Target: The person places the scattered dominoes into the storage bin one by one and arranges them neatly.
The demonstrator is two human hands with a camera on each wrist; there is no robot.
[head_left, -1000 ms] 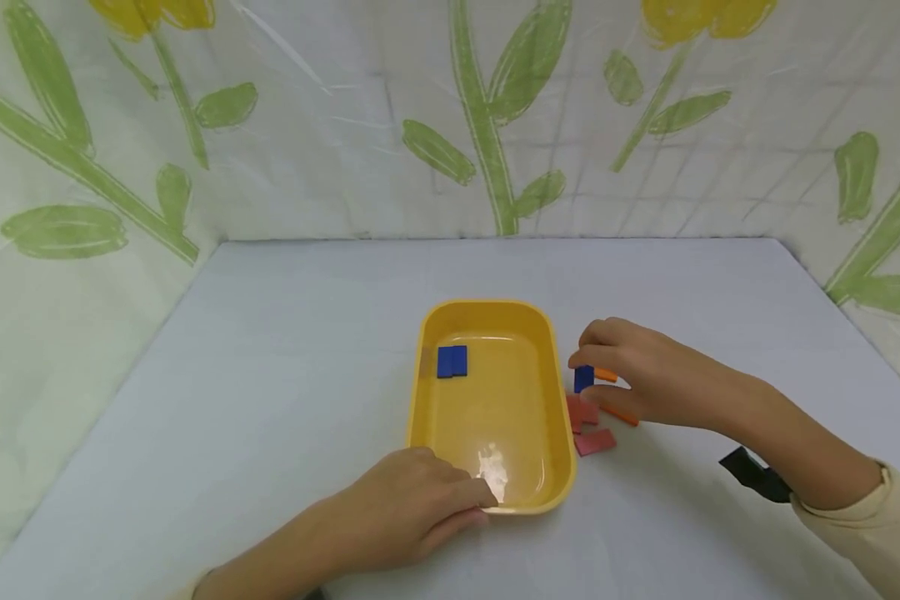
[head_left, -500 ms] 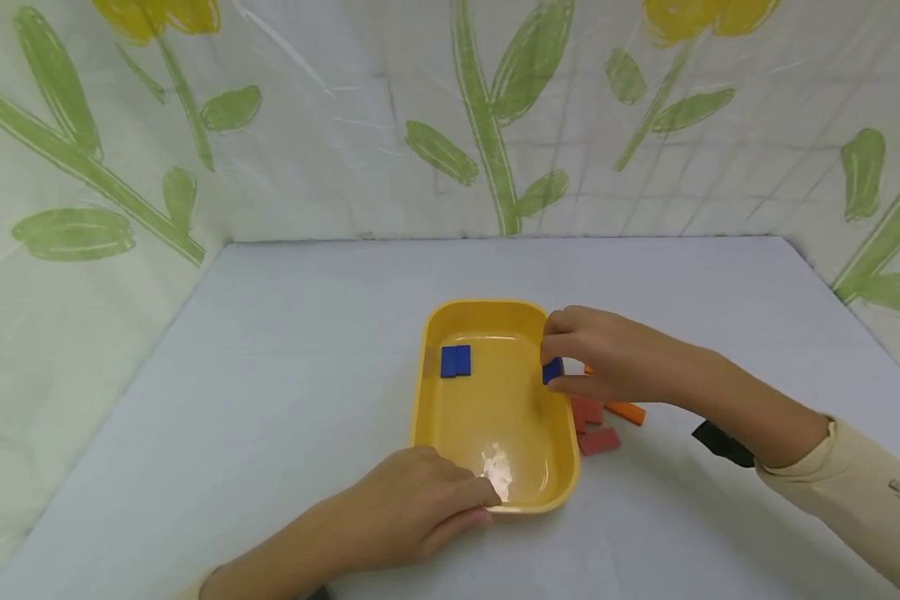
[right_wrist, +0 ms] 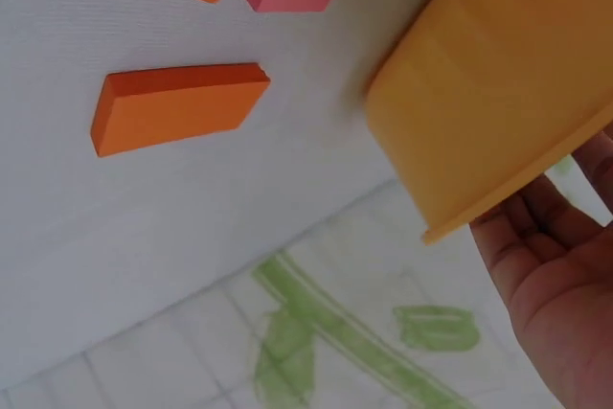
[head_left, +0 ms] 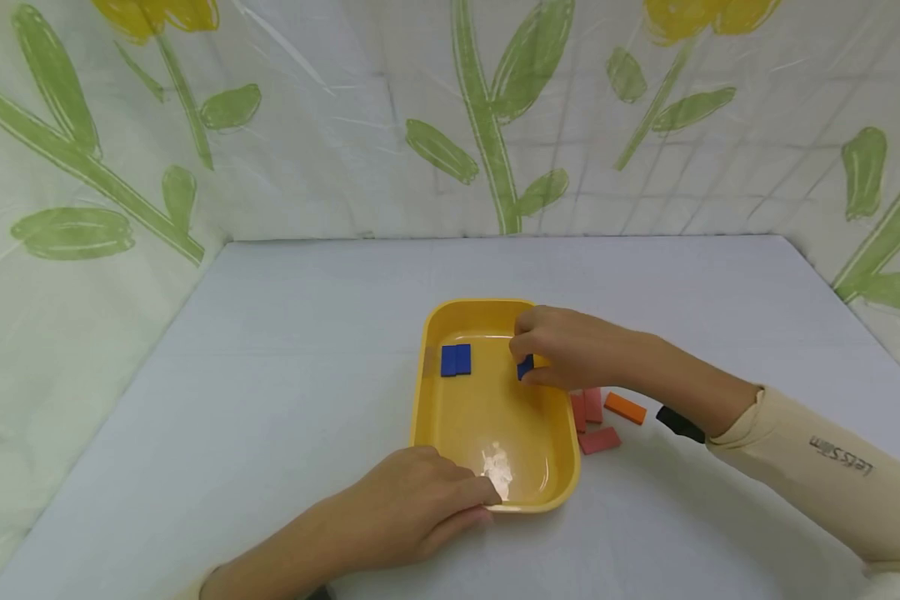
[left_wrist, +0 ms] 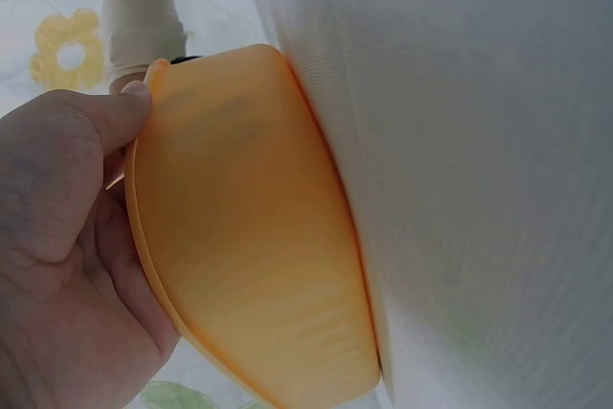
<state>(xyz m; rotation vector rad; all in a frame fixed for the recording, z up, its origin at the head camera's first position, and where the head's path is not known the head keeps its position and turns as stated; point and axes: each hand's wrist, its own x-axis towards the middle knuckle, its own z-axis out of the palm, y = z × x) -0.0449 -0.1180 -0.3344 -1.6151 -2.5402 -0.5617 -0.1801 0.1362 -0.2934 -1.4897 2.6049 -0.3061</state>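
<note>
A yellow tray stands on the table, two blue blocks lying side by side inside it at the back left. My right hand reaches over the tray's right rim and pinches another blue block between thumb and fingers above the tray floor. My left hand grips the near rim; in the left wrist view the thumb of that hand lies over the rim of the tray. The right wrist view has the right hand partly behind the tray wall, its block hidden.
Several red blocks lie against and near the tray's right side. Beside them is an orange block; the right wrist view has two orange blocks, one by itself. A curtain with painted flowers hangs behind the table.
My right hand has carried the blue block from the pile on the right, leftward over the rim and into the tray. The left hand has kept its grip on the near rim.
</note>
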